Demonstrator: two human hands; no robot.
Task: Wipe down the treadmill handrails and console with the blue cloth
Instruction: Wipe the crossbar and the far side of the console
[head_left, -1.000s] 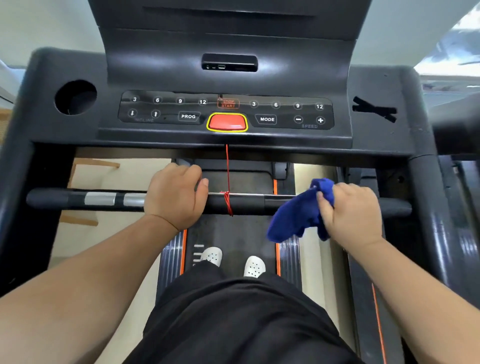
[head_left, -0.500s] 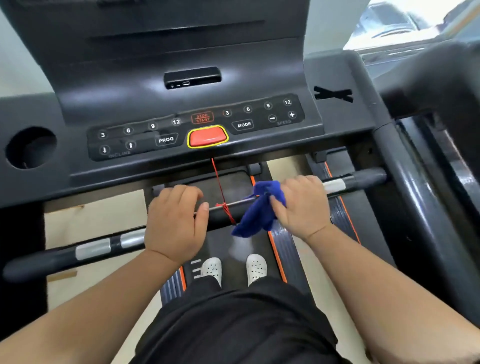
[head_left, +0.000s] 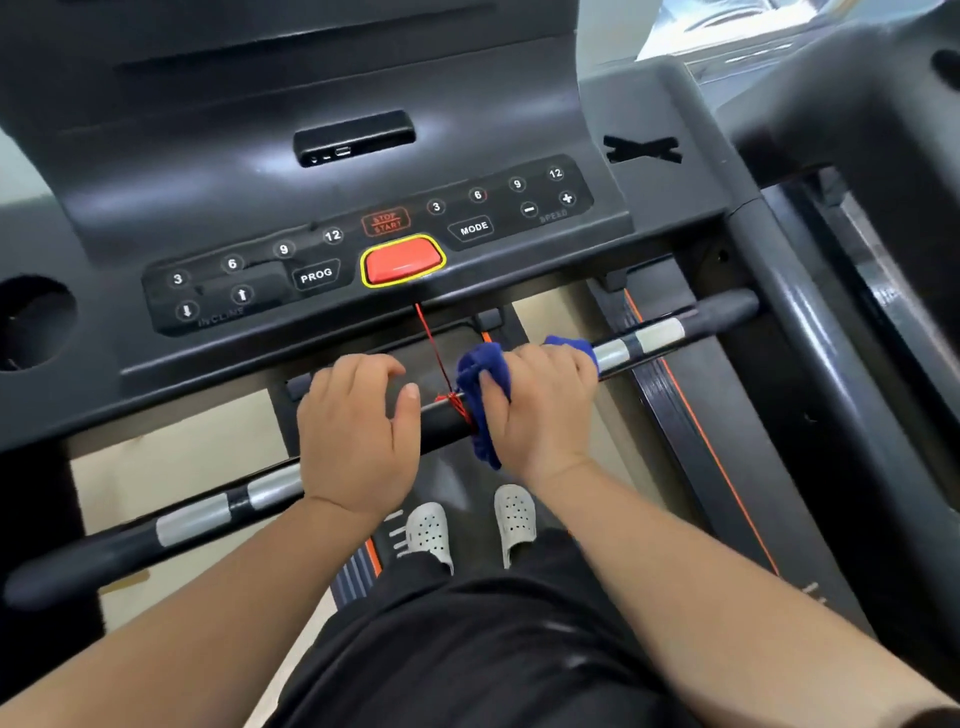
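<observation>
While the right hand (head_left: 540, 405) clenches blue cloth (head_left: 480, 387) under its fingers (head_left: 558, 358) — round the handrail (head_left: 670, 332), left hand (head_left: 358, 431) gripping bare bar.

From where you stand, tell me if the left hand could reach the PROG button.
Probably yes. The left hand grips the front handrail just below the console, and nothing lies between it and the PROG button.

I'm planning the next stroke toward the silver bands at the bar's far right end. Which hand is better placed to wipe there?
The right hand. It already presses the blue cloth around the front handrail, right beside those silver bands. The left hand grips the bar bare, beyond the red cord.
</observation>
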